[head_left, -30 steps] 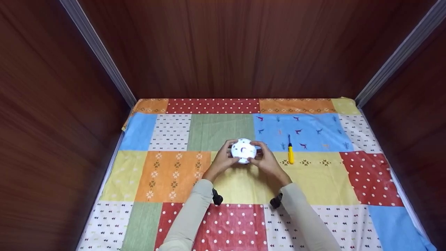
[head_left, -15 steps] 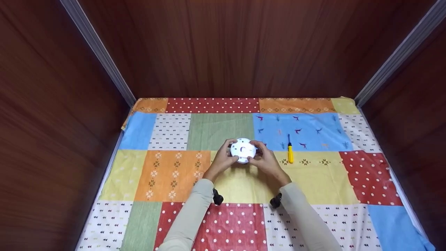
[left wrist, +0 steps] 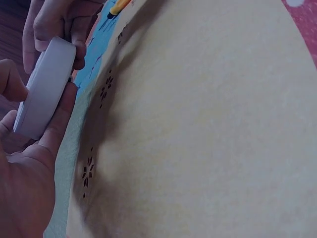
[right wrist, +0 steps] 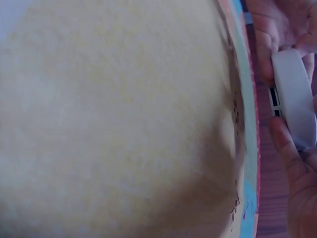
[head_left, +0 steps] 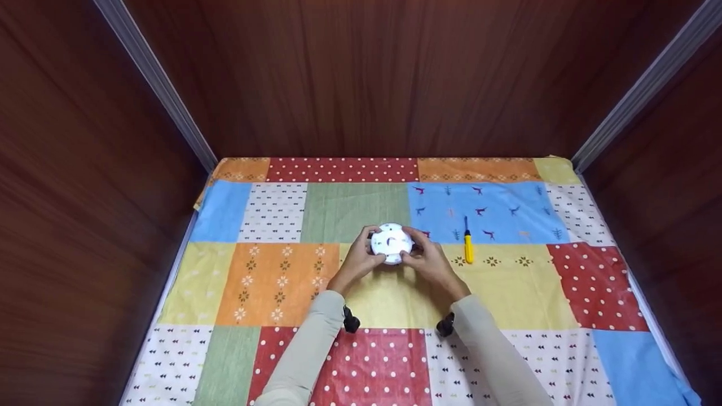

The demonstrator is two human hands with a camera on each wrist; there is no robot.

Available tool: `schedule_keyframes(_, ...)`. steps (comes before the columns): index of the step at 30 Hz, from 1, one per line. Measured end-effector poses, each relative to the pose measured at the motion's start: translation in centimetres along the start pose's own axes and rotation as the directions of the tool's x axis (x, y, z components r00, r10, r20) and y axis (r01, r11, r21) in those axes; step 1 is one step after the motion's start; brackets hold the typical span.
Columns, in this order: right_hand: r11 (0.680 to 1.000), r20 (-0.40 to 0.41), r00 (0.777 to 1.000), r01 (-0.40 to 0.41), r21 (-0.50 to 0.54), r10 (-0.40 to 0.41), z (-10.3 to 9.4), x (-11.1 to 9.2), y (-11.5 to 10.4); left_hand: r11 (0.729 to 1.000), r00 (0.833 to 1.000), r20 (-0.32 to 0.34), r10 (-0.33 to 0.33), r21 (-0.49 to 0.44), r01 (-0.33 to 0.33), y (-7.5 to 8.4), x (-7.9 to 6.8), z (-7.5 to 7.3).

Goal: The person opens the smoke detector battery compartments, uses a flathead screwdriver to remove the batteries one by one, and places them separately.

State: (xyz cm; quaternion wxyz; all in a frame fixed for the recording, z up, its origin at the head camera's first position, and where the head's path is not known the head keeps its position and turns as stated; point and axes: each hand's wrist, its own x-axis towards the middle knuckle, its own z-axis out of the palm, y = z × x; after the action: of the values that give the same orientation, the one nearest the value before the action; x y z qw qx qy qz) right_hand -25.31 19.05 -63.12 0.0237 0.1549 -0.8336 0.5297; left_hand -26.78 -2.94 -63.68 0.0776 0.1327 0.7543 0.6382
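Both hands hold a white, round, disc-shaped plastic device over the middle of the table. Its bright face has a small curved mark at the centre and several small dark marks around it. The left hand grips its left edge, thumb at the near side and fingers at the far side. Opposite it, the right hand grips the right edge the same way. In the left wrist view the device stands tilted, its smooth side wall showing. Dark slots show along one edge of the device in the right wrist view.
A screwdriver with a yellow handle lies to the right of the hands, its shaft pointing away. A patchwork tablecloth covers the table. Dark wood-look panels stand behind it and at both sides.
The head view has shifted very slightly, so the scene sits a little further left. Both hands keep their hold on the white device, with hardly any movement.
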Motion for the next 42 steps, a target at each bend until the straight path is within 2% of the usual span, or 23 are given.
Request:
schedule_keyframes(10,1.0,-0.007,1.0,-0.009,-0.004,0.009,0.5,-0.1,0.1,1.0,1.0,0.003,-0.028,-0.011,0.028,-0.2,0.2,-0.2)
schedule_keyframes(16,1.0,-0.017,1.0,-0.021,0.011,0.021,0.5,-0.1,0.1,0.999,1.0,0.007,-0.017,-0.03,0.017,-0.1,0.4,-0.1)
schedule_keyframes(21,0.999,-0.009,0.999,-0.042,0.014,0.042,0.4,-0.1,0.0,0.998,0.999,-0.014,-0.035,-0.047,0.035,0.1,0.4,0.0)
schedule_keyframes(31,0.996,-0.001,0.998,-0.06,-0.073,0.06,0.1,0.0,-0.4,0.989,0.997,-0.04,-0.067,-0.136,0.061,-0.2,0.1,-0.1)
schedule_keyframes(38,0.989,-0.006,1.0,-0.008,-0.146,0.007,-0.1,0.5,-0.9,0.979,0.996,-0.045,-0.077,-0.192,0.067,-0.5,-0.1,-0.1)
schedule_keyframes(42,0.97,-0.003,0.999,0.034,-0.24,-0.036,-0.2,0.8,-1.4,0.977,0.997,-0.047,-0.068,-0.204,0.057,-0.8,-0.2,0.1)
